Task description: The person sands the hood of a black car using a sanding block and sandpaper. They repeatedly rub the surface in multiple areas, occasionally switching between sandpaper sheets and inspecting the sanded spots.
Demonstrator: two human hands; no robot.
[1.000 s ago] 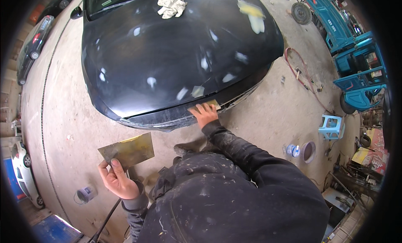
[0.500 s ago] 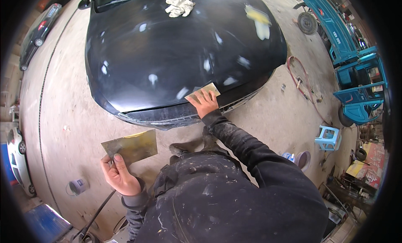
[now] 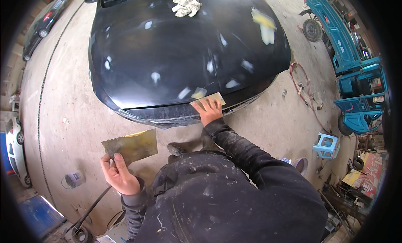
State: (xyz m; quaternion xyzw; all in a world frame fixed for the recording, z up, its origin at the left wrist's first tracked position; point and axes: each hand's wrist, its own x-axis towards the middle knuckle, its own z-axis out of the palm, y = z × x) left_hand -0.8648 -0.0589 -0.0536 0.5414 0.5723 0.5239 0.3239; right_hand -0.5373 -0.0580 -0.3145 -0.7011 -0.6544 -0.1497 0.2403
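My left hand (image 3: 119, 174) pinches a flat rectangular filler plate (image 3: 136, 147) by its lower left corner, thumb on top. Yellow filler lines the plate's upper edge. My right hand (image 3: 209, 111) is closed on a putty spreader (image 3: 205, 101), its fingers laid over the thin blade at the front edge of a black car hood (image 3: 167, 54). Just beyond the blade, a small fresh yellowish filler patch (image 3: 199, 93) shows on the hood. Pale sanded spots dot the panel, and a larger yellow and white patch (image 3: 264, 25) lies toward its far right.
A crumpled white cloth (image 3: 186, 4) rests on the hood. To the right are a red hose (image 3: 310, 96), a light blue stool (image 3: 326, 145) and a blue-green truck (image 3: 360, 92). A small bucket (image 3: 74, 180) stands on the floor at left, and parked cars line that side.
My right hand has drawn the spreader slightly toward me, off the hood's front edge. A yellowish patch now shows where the blade was. My left hand holds its place.
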